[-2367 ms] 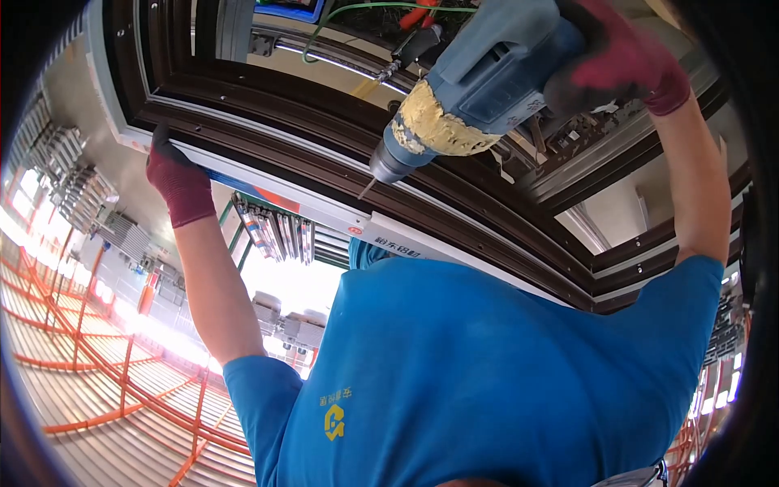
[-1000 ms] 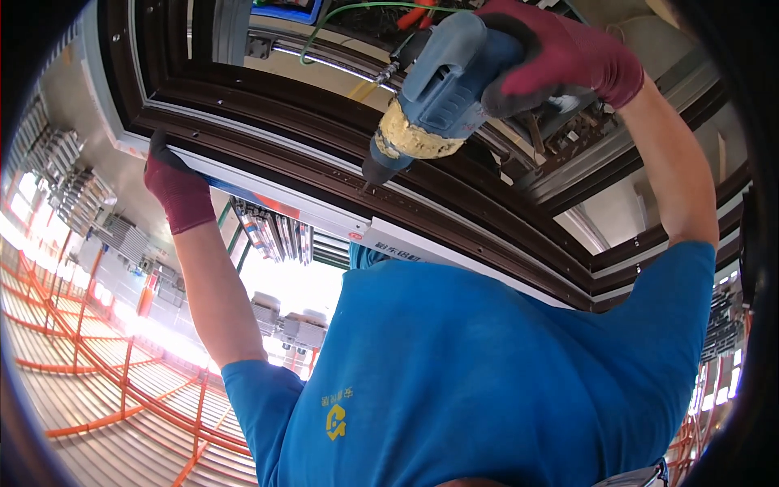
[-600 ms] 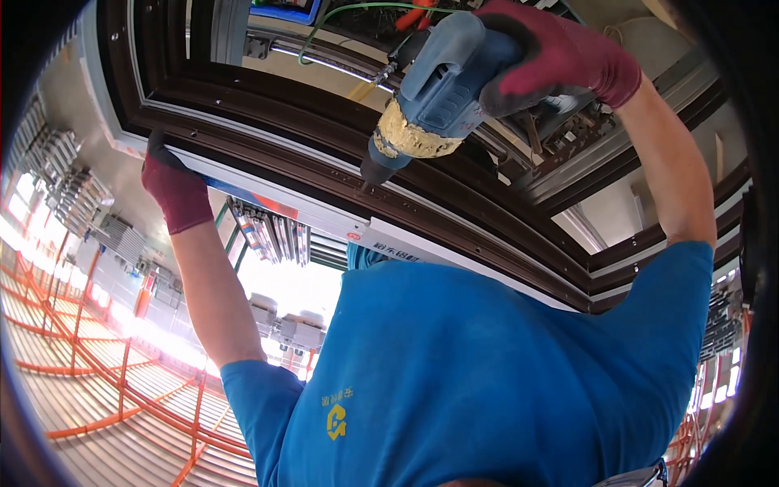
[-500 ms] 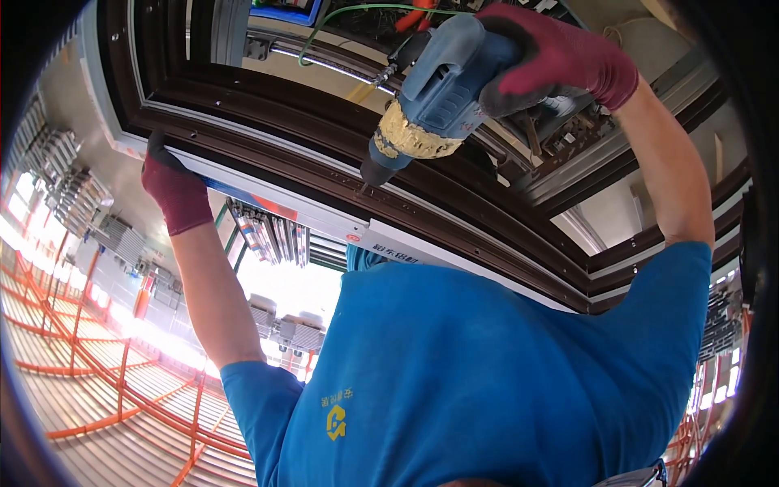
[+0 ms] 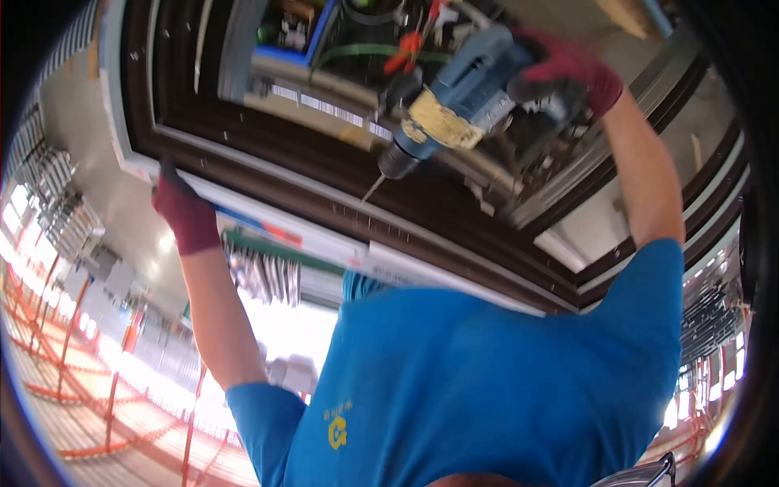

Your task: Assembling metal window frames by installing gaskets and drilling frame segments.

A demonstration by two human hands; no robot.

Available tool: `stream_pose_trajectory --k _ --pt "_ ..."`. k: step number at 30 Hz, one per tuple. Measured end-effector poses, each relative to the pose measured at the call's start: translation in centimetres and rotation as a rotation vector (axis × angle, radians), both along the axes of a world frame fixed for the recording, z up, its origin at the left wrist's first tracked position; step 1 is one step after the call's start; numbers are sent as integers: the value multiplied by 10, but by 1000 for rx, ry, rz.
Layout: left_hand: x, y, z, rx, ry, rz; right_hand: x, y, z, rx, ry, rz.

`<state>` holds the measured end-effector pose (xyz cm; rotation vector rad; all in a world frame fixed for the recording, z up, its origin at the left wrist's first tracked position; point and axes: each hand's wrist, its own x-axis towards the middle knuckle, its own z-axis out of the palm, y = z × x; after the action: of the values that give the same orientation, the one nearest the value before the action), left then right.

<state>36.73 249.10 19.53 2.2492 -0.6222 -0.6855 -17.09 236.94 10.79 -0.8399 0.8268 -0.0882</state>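
My right hand [image 5: 572,77], in a maroon glove with dark finger coating, is closed around a blue power drill [image 5: 479,81]. Yellowish tape wraps the drill's front. Its thin bit points down and left, with the tip over the near rail of a dark brown window frame [image 5: 268,174]; I cannot tell whether it touches. My left hand [image 5: 185,211], gloved alike, grips the frame's near edge close to the left corner, with one dark fingertip on top and the other fingers hidden. White strips cover the frame's outer edge. The picture is smeared by motion.
Behind the frame lie a blue bin [image 5: 284,53], red-handled tools [image 5: 403,53] and a green hose [image 5: 381,55]. Stacked metal profiles [image 5: 264,276] stand below the near edge. Orange-red railings [image 5: 114,406] show at lower left.
The drill has come up and back from the near rail, so its bit now shows. My left hand stays on the edge. The whole view has shifted slightly.
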Motion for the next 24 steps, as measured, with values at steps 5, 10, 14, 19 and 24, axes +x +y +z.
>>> stream_pose_trajectory --k 5,10,14,19,24 --pt "14 6 -25 -164 132 -11 -34 41 -79 371 -112 -526" --pt "-24 -22 -9 -260 297 132 67 51 -195 88 -321 -602" --pt "-29 -26 -7 -237 348 270 172 26 -179 851 -494 -651" --pt "-10 -6 -7 -357 336 169 340 -12 -211 522 -307 -1039" --pt "7 24 0 -250 134 265 435 -11 -247 205 -419 -880"
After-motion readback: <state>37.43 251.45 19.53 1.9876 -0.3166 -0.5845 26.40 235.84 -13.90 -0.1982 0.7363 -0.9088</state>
